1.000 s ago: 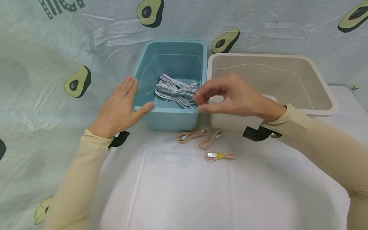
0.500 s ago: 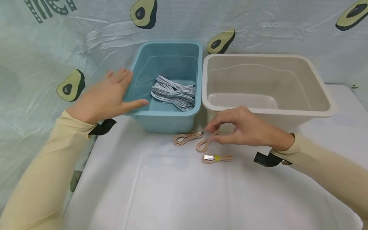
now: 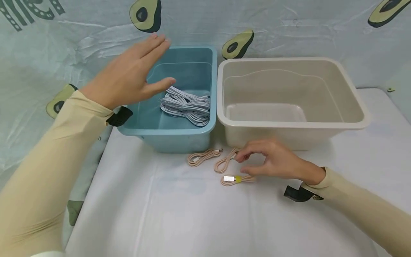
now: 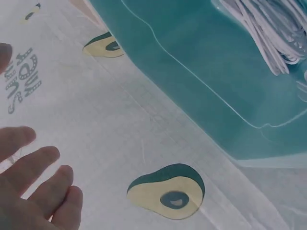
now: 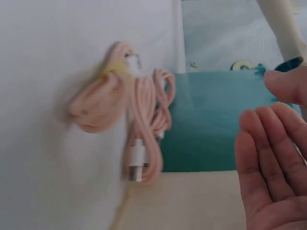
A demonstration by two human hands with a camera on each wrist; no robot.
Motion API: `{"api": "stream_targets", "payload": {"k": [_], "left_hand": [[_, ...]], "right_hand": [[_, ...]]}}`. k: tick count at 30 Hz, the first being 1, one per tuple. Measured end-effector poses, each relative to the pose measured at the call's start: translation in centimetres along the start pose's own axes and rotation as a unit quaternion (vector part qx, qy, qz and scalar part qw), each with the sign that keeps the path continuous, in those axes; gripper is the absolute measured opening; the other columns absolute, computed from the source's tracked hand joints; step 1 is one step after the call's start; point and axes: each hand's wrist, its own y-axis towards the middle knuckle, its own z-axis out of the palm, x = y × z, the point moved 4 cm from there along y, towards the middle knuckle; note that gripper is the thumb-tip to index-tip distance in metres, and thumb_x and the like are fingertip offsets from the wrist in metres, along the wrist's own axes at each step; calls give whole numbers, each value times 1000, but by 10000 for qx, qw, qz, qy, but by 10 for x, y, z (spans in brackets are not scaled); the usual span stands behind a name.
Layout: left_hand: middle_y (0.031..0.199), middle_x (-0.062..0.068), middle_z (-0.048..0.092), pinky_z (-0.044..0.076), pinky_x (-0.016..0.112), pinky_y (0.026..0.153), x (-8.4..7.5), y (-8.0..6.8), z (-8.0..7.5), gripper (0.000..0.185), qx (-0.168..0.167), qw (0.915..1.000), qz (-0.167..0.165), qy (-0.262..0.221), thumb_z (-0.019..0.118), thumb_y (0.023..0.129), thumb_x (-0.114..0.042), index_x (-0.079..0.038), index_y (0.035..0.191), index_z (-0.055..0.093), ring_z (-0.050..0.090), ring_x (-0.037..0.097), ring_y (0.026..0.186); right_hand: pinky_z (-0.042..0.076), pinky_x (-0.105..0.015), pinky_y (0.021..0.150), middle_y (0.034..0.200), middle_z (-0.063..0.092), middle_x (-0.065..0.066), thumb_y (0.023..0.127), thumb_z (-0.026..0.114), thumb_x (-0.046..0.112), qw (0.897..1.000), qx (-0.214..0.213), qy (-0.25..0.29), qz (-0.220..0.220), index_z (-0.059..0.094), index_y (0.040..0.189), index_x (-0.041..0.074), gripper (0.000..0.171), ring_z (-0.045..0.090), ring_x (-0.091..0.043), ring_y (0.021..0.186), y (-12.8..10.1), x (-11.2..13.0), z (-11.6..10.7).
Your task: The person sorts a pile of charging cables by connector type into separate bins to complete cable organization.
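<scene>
Below, right hand [image 3: 273, 162] grip loose, seemingly touching middle pink cable [image 3: 224, 162], left hand [image 3: 128, 76] flat above blue bin [image 3: 179, 137] rim.

The only lettering stood on the backdrop cloth [image 3: 289, 32], the pale sheet printed with avocados that hung behind the blue bin [image 3: 179, 137]. In the head view a fragment of dark, dotted block letters [image 3: 24, 14] showed up and to the left of the blue bin, cut off by the picture's edge and too partial to read as a word. In the left wrist view grey outlined letters [image 4: 21, 81] lay on the same cloth to the left of the bin's wall, turned sideways; they could not be made out for certain. Neither bin nor any cable bore readable marks.
</scene>
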Motion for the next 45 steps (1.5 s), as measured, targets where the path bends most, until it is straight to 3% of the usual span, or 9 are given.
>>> {"api": "stream_targets", "payload": {"k": [5, 14, 18, 22, 32, 45], "left_hand": [[174, 10, 24, 22, 51, 134, -4, 19, -1, 80, -87, 9997, 185, -110, 61, 103, -44, -15, 167, 22, 20, 30, 163], [174, 8, 23, 22, 51, 134, -28, 45, 13, 78, 364, 9980, 485, -158, 54, 104, -52, -18, 167, 24, 22, 29, 163], [174, 9, 23, 20, 49, 135, -40, 59, 24, 78, 441, 9963, 663, -334, 52, 105, -54, -15, 166, 24, 20, 29, 164], [175, 6, 19, 20, 49, 135, -48, 69, 37, 81, 745, 9936, 680, -504, 49, 104, -60, -19, 167, 20, 18, 26, 164], [177, -4, 3, 16, 49, 136, -54, 77, 70, 87, 1360, 9823, 910, -914, 37, 102, -71, -27, 168, 5, 4, 18, 166], [177, 1, -8, 2, 41, 138, -53, 81, 101, 98, 1833, 9742, 1151, -642, 31, 100, -75, -14, 167, -5, -10, 18, 165]], "right_hand": [[61, -20, 81, 95, 79, 7, 76, 90, 6, 9998, -33, 143, 138, 79, 103, 24, 35, 73, -6, 88, -8, -8, 12], [60, -20, 82, 96, 80, 4, 75, 92, 10, 9978, 31, 466, 462, 81, 102, 17, 30, 74, -10, 88, -23, -15, 26], [61, -24, 83, 99, 79, 4, 77, 92, 12, 9970, 130, 520, 550, 80, 104, 18, 31, 73, -11, 90, -26, -17, 30], [61, -24, 84, 101, 79, 5, 80, 90, 14, 9960, 293, 544, 649, 79, 107, 18, 30, 72, -9, 92, -28, -21, 34], [60, -23, 86, 100, 77, 6, 80, 90, 15, 9938, 558, 747, 602, 78, 110, 18, 32, 71, -9, 93, -33, -28, 44], [59, -23, 89, 108, 75, 12, 79, 91, 20, 9891, 1152, 573, 714, 76, 115, 24, 39, 68, -2, 99, -39, -31, 49]]}}
